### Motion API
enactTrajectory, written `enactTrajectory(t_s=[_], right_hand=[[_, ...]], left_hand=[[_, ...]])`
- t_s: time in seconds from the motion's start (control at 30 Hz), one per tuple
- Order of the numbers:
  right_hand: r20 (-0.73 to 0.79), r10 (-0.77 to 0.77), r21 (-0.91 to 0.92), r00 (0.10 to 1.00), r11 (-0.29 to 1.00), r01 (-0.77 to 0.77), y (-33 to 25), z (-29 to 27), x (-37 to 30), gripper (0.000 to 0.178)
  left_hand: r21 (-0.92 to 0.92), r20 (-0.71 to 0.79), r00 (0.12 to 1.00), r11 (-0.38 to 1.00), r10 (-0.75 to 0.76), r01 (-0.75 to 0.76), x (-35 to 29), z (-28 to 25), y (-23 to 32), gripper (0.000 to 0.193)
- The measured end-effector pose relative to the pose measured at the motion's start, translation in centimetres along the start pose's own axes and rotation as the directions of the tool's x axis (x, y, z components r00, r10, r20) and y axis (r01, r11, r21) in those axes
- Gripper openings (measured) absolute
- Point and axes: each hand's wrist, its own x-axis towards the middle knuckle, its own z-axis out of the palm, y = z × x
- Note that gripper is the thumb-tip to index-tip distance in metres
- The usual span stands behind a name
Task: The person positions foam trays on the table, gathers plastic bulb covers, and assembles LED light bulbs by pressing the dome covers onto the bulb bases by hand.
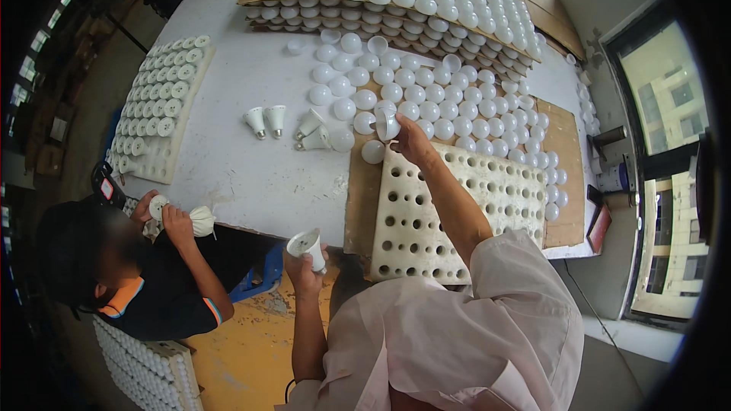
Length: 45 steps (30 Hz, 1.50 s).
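Right hand (413, 141) on dome (387, 125), left hand (306, 268) on base (304, 243)

Left of the foam tray (403, 210), the left fingers grip the uncovered base. At the tray's far edge, the right fingers pinch the dome; loose domes (434, 93) lie beyond. Pairing seems in hand; next calls for matching rims squarely.

Daylight shows through the window (661, 87) on my right. My white worktable (236, 175) looks bright, the domed bulb covers (435, 93) softly glinting; faint shadows crease my pale shirt (457, 342). Fisheye distortion bows edges toward black corners.
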Motion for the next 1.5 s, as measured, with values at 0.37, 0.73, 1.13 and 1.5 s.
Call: enactTrajectory(t_s=[0.37, 0.73, 1.13, 1.5], right_hand=[[0.399, -0.052, 0.248, 0.916, 0.967, -0.053, 1.1, 1.0, -18.2, 0.085], [0.255, -0.232, -0.388, 0.939, 0.865, 0.319, 1.0, 1.7, -25.7, 0.087], [0.376, -0.143, -0.63, 0.915, 0.685, 0.366, 1.1, 2.9, -27.2, 0.082], [0.443, 0.003, -0.779, 0.897, 0.496, 0.383, 1.6, 4.9, -27.8, 0.086]], left_hand=[[0.453, 0.392, 0.806, 0.856, -0.443, 0.25, -0.2, 12.2, 0.4, 0.045], [0.62, 0.465, 0.556, 0.702, -0.689, 0.35, -2.1, 14.5, -0.3, 0.045], [0.727, 0.413, 0.536, 0.621, -0.736, 0.292, -3.9, 14.7, 0.5, 0.044], [0.833, 0.353, 0.564, 0.525, -0.746, 0.174, -5.1, 13.4, 0.0, 0.045]])
